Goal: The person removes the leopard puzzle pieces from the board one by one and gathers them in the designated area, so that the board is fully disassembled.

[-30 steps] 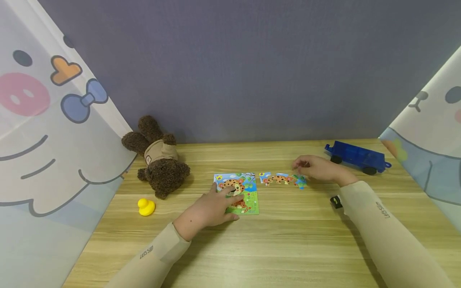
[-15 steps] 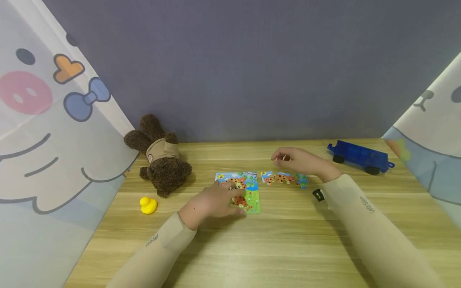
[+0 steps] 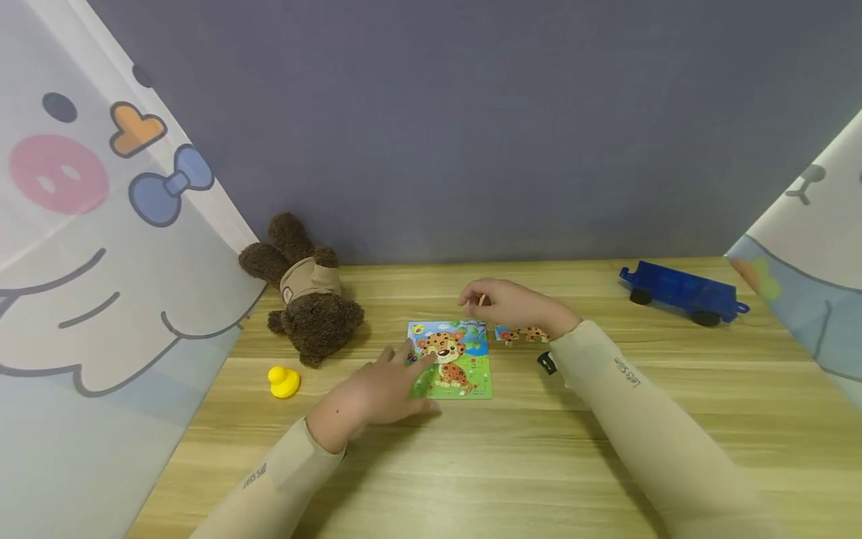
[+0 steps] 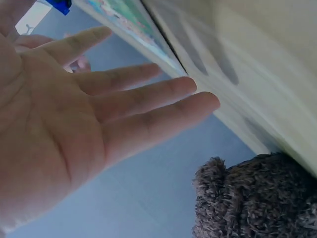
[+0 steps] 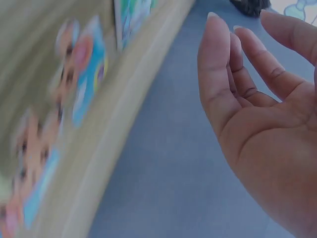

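A jigsaw puzzle board (image 3: 477, 385) with a spotted leopard cub picture lies flat on the table. Over its left part spreads my left hand (image 3: 384, 388), fingers apart and nearly straight; the left wrist view shows its bare palm (image 4: 64, 114). My right hand (image 3: 512, 303) hovers by the board's upper right corner, fingers loosely bent. Nothing sits between its thumb and fingers in the right wrist view, where the palm (image 5: 277, 129) shows. Loose jigsaw pieces (image 3: 521, 335) lie in a row right of the board, partly hidden by the right forearm.
On the left are a brown plush toy (image 3: 313, 292) lying down and a yellow rubber duck (image 3: 284, 382). A blue toy wagon (image 3: 683, 290) stands at the back right. Behind the wooden table (image 3: 458, 479) rises a grey panel (image 3: 458, 135).
My right hand has moved left from the far end of the loose pieces to the board's upper right corner. My left hand has shifted slightly left, uncovering more of the leopard picture.
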The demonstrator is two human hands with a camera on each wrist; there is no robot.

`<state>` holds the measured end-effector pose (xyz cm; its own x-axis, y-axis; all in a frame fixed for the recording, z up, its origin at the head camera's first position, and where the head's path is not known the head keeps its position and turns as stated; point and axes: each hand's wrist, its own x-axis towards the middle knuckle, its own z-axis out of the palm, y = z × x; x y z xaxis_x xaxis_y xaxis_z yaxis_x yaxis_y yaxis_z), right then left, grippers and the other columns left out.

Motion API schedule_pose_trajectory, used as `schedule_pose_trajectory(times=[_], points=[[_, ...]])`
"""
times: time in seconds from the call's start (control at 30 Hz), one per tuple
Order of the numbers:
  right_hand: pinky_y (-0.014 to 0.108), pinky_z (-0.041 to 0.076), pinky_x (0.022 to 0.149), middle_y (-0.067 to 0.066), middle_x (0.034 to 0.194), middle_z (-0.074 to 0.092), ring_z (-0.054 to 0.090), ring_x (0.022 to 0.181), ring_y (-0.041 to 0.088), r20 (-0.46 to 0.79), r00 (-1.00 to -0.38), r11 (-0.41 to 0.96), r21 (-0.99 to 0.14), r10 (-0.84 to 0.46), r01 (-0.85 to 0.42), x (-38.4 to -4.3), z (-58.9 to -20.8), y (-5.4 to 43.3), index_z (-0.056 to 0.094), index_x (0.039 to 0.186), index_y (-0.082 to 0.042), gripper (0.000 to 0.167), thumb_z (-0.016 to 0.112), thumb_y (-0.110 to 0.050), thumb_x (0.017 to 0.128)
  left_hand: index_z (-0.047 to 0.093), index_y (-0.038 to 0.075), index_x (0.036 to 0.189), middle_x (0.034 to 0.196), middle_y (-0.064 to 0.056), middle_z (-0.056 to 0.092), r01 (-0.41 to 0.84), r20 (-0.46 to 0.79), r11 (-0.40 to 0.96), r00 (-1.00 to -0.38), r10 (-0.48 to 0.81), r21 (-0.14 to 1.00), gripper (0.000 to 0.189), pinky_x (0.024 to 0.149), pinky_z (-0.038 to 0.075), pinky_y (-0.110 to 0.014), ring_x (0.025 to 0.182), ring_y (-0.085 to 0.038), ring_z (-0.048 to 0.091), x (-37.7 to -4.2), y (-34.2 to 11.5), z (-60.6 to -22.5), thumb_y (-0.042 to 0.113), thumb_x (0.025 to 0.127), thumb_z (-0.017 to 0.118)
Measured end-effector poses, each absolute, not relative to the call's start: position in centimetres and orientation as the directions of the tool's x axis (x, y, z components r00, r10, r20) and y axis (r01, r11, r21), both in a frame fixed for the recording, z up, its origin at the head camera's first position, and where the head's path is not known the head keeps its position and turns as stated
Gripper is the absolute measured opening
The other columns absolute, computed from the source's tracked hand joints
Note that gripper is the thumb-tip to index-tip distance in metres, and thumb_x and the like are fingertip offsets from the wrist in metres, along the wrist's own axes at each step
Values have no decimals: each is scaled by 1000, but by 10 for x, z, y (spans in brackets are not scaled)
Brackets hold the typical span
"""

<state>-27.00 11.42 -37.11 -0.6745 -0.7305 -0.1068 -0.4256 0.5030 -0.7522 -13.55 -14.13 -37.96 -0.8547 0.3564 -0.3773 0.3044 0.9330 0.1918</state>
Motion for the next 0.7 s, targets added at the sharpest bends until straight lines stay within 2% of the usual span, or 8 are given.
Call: schedule_pose_trajectory(times=[0.13,0.2,0.4,0.53,0.7], points=[[48,66,83,18,128,67,73,103,38,-146,-641,471,-801,-753,-371,-268,-381,90,57,145,3,39,51,-17,112,29,28,171,174,-35,20,296,-373,941,-864,338,167,85,115,46,-76,155,-62,32,-130,-140,-384,67,101,59],[45,66,85,17,126,67,73,101,35,-162,-633,470,-808,-757,-356,-266,-386,78,57,144,2,39,53,-19,112,29,28,171,173,-37,19,294,-365,942,-869,334,161,85,114,45,-78,154,-64,32,-128,-139,-386,67,101,59],[38,63,71,13,121,67,69,80,29,-204,-626,492,-806,-753,-329,-259,-395,57,61,140,-4,33,56,-18,111,35,27,169,173,-36,22,293,-357,943,-873,332,160,83,109,46,-82,153,-67,30,-121,-137,-389,66,100,62],[33,61,68,9,117,67,69,78,24,-217,-621,502,-800,-753,-329,-258,-399,49,62,138,-6,31,57,-18,110,37,28,168,173,-36,22,286,-363,943,-872,329,169,82,108,46,-83,154,-66,30,-117,-136,-387,65,100,64],[32,60,68,9,117,68,67,78,21,-241,-621,511,-804,-746,-303,-259,-405,44,62,139,-8,31,55,-18,111,39,29,167,173,-36,22,285,-368,942,-869,332,176,81,107,45,-84,155,-65,29,-114,-135,-387,66,100,63]])
